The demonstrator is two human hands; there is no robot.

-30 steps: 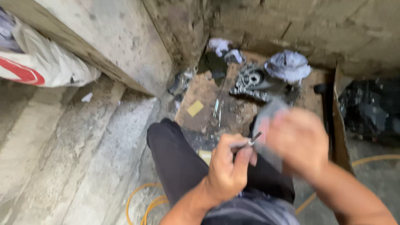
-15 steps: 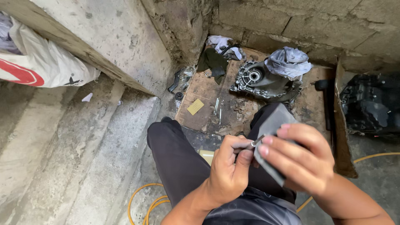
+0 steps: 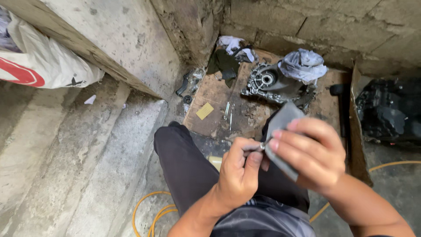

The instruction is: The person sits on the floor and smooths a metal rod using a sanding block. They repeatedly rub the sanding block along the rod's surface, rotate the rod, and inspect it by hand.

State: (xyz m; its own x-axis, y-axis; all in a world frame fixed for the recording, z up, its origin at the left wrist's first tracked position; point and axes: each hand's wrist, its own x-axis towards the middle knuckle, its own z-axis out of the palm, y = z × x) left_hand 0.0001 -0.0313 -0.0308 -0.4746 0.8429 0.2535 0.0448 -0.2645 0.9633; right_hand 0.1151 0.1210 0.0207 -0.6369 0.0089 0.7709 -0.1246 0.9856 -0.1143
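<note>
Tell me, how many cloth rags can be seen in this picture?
3. A grey rag is in the right hand, a pale one lies on the metal engine part, and a white one is by the back wall. More may be hidden.

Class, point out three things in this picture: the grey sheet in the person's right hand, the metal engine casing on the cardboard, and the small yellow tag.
grey sheet (image 3: 283, 125), head view, on its upper flat face.
metal engine casing (image 3: 266, 82), head view, beside its round opening.
yellow tag (image 3: 205, 111), head view, on its middle.
</note>
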